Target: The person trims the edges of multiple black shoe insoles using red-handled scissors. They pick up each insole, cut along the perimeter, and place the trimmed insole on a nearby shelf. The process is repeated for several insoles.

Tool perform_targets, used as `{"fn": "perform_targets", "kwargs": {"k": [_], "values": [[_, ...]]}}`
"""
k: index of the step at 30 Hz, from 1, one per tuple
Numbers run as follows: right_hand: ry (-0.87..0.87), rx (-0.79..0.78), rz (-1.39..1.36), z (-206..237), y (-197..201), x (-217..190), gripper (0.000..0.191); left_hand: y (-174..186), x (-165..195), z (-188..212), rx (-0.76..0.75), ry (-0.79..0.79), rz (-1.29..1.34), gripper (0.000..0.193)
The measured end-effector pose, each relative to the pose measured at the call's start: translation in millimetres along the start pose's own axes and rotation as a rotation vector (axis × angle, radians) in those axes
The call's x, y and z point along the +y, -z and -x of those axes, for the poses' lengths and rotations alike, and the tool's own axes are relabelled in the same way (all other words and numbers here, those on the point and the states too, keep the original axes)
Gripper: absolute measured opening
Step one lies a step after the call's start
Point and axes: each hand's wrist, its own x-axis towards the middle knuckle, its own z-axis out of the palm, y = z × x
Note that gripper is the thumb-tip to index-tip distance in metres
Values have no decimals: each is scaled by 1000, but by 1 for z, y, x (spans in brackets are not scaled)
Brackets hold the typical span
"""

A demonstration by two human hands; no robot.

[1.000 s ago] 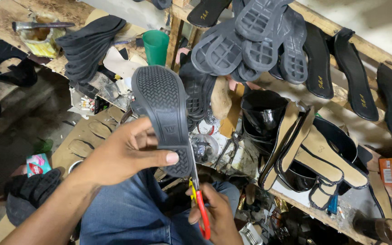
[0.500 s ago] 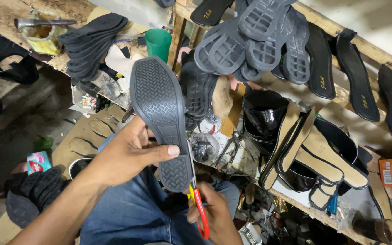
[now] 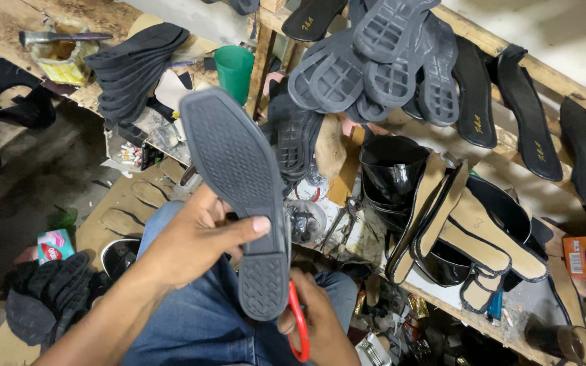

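While the left hand (image 3: 194, 240) clamps the black rubber shoe sole (image 3: 239, 196) tread-side up, thumb pressed across the narrow waist and fingers wrapped behind, the sole stands raised above the lap, toe pointing away and heel toward the body. The right hand (image 3: 317, 318) closes around the red-handled scissors (image 3: 298, 318), which sit along the right edge of the heel section; the blades are hidden behind the sole, so blade position cannot be confirmed.

Recommended practice, judged from this arrangement:
- Keep the thumb well clear of the edge being trimmed.
- Rotate the sole with the left hand; keep the scissors steady and let the edge feed into them.
- Take thin, continuous cuts following the moulded outline, avoiding notches in the tread.
- Hold the work above the blue jeans (image 3: 205, 318), away from the cluttered wooden workbench (image 3: 8, 24) and the stacked soles (image 3: 374, 68) beyond.
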Motion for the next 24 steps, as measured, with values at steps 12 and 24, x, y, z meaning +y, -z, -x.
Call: {"fn": "perform_targets", "kwargs": {"k": [12, 24], "values": [[24, 76, 22, -6, -4, -9, 36, -9, -7, 7, -98, 23, 100, 56], [-228, 145, -399, -6, -5, 6, 48, -9, -6, 9, -176, 105, 83, 54]]}}
